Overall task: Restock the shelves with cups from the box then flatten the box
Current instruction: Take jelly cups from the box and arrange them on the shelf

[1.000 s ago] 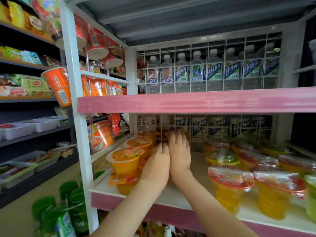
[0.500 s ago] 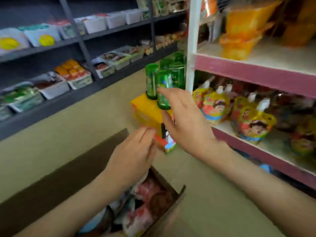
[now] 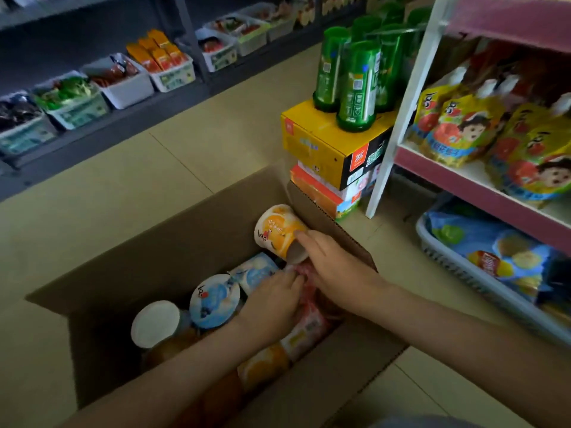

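Touching the right hand (image 3: 338, 273), an orange cup (image 3: 276, 231) inside the box (image 3: 173, 242).

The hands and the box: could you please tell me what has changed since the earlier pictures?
Both hands came down from the pink shelf into the open cardboard box. The right hand now touches an orange cup; the left hand reaches a pink cup beside it. The green bottles stay on the yellow carton.
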`<state>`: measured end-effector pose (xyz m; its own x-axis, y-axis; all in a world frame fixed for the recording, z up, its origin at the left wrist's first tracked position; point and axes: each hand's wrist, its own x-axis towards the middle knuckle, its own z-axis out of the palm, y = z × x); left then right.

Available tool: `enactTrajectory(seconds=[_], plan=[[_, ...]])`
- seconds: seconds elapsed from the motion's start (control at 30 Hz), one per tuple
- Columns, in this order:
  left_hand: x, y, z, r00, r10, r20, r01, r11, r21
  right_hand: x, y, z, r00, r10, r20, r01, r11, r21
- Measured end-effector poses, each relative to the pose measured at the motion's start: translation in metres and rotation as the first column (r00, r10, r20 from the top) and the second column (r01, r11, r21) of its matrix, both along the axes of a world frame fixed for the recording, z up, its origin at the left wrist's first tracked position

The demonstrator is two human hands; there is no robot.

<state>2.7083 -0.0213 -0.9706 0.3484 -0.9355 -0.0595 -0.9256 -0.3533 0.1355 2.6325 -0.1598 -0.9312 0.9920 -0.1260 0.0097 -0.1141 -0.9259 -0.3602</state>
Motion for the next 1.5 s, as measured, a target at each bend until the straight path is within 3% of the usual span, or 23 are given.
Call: enactTrajectory(seconds=[0.17,0.23,0.33,0.4,0.5,0.7,0.87,1.03,1.2,1.37,1.5], plan=[[-0.018,-0.026,-0.027,0.965,-0.250,0.085,0.257,0.962,-0.088,-0.031,-0.012,-0.034,0.970,-0.049,-0.239,0.048,0.999,-0.012],[-0.019,-0.032,-0.039,0.956,-0.268,0.119,0.282,0.952,-0.118,-0.031,-0.016,-0.034,0.959,-0.048,-0.279,0.043,0.999,-0.026],[-0.020,-0.033,-0.054,0.966,-0.258,0.011,0.258,0.966,-0.024,-0.027,-0.016,-0.031,0.943,-0.010,-0.332,0.001,1.000,-0.028],[-0.021,-0.031,-0.053,0.963,-0.270,-0.001,0.270,0.963,-0.003,-0.026,-0.015,-0.032,0.936,0.006,-0.352,-0.018,0.999,-0.031],[-0.024,-0.032,-0.044,0.931,-0.342,0.130,0.351,0.935,-0.053,-0.026,-0.017,-0.035,0.928,0.023,-0.371,-0.038,0.999,-0.034],[-0.025,-0.030,-0.058,0.921,-0.333,0.204,0.369,0.913,-0.175,-0.028,-0.017,-0.030,0.927,0.072,-0.367,-0.083,0.996,-0.017],[-0.011,-0.028,-0.027,0.950,-0.213,0.228,0.273,0.923,-0.273,-0.034,-0.020,-0.023,0.938,0.125,-0.325,-0.108,0.992,0.070],[0.002,-0.022,0.004,0.968,-0.076,0.238,0.177,0.882,-0.437,-0.034,-0.017,-0.020,0.984,0.058,-0.168,-0.039,0.993,0.111],[0.009,-0.014,0.049,0.956,0.011,0.294,0.149,0.844,-0.515,-0.022,-0.013,-0.002,0.991,0.046,0.122,-0.047,0.999,0.007],[0.024,-0.017,0.090,0.942,-0.067,0.330,0.240,0.820,-0.520,-0.010,-0.022,0.031,0.951,0.062,0.302,-0.040,0.996,-0.078],[0.039,-0.027,0.124,0.963,-0.180,0.199,0.254,0.852,-0.457,-0.007,-0.041,0.068,0.906,0.039,0.422,0.017,0.992,-0.129]])
